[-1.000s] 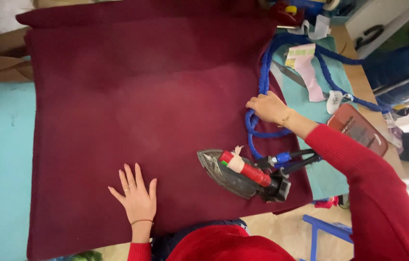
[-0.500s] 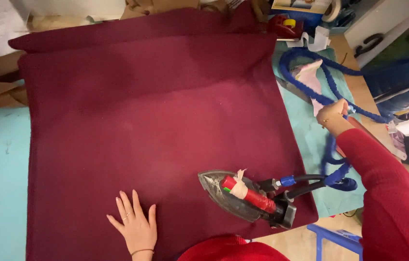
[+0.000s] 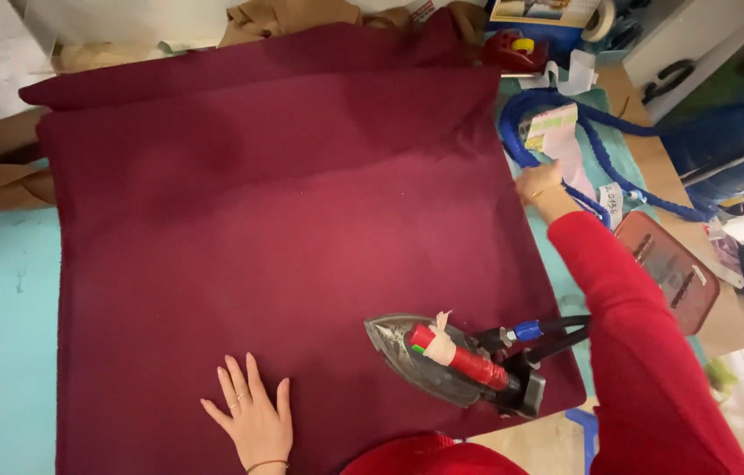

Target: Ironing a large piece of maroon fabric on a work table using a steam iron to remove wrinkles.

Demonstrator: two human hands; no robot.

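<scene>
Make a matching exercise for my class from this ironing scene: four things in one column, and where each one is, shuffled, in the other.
1. left hand
2. right hand
3. iron
4. blue cord

a. standing on the cloth's near right part
b. flat on the maroon cloth, near edge
c. looped on the table beyond the cloth's right edge
d. at the cloth's right edge

Pairs: 1-b, 2-d, 3-a, 4-c

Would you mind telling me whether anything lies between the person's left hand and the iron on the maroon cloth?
Nothing visible does. The left hand lies flat on the maroon cloth, and only bare cloth separates it from the iron to its right. The right hand is off at the cloth's far edge, by the blue cord.
</scene>
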